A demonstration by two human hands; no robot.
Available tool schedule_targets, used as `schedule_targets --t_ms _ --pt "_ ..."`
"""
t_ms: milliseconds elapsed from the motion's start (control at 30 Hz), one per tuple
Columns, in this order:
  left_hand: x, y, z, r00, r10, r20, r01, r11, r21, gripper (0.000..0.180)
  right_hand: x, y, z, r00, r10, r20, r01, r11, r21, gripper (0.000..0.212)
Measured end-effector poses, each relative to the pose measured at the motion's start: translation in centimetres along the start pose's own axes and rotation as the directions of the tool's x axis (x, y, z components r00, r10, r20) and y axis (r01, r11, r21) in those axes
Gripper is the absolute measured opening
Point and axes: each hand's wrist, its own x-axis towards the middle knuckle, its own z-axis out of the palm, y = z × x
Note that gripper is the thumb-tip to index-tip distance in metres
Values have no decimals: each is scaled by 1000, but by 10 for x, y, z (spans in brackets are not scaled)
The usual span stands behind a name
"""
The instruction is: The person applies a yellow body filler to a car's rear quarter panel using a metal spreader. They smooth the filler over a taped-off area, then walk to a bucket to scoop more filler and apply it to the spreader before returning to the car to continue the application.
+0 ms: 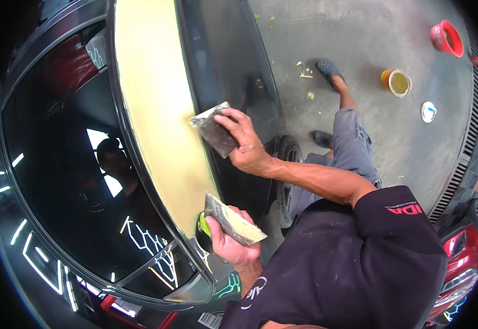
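Observation:
My right hand point(247, 145) grips a dark, flat putty spreader point(217, 134) with pale putty along its edge. The spreader overlaps the right border of a long strip of pale yellow filler point(154, 82) on a dark car point(217, 49); whether it touches is unclear. Closer to me, my left hand point(230, 241) is closed around a second flat spreader point(233, 222), which carries pale yellow putty on its face. Thumb and fingers clasp it from below and behind. It is held beside the near end of the filler strip, close to a small lime-green item point(203, 225).
Dark glass point(69, 148) lies left of the strip, reflecting lights. On the grey floor stand a red bucket point(447, 39) and a tub of yellowish-brown material point(398, 83); a white round lid-like item point(428, 112) lies nearby. A floor grate point(458, 159) and red car point(461, 268) are at right.

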Motion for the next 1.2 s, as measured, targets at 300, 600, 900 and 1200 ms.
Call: schedule_targets --t_ms 300,600,900,1200 --pt "-7 -9 -13 987 7 164 -9 1000 16 56 -7 -18 34 999 46 -14 -43 982 184 77" --pt "-6 -19 -17 985 27 171 -30 999 15 53 3 -9 43 999 -5 -49 9 996 90 75" --pt "-30 -22 -61 976 60 207 -67 997 26 50 0 -4 43 994 -67 -91 73 995 71 77" --pt "-49 -18 -52 999 32 5 -31 995 -95 64 -2 -2 49 990 -92 -103 104 988 116 74"
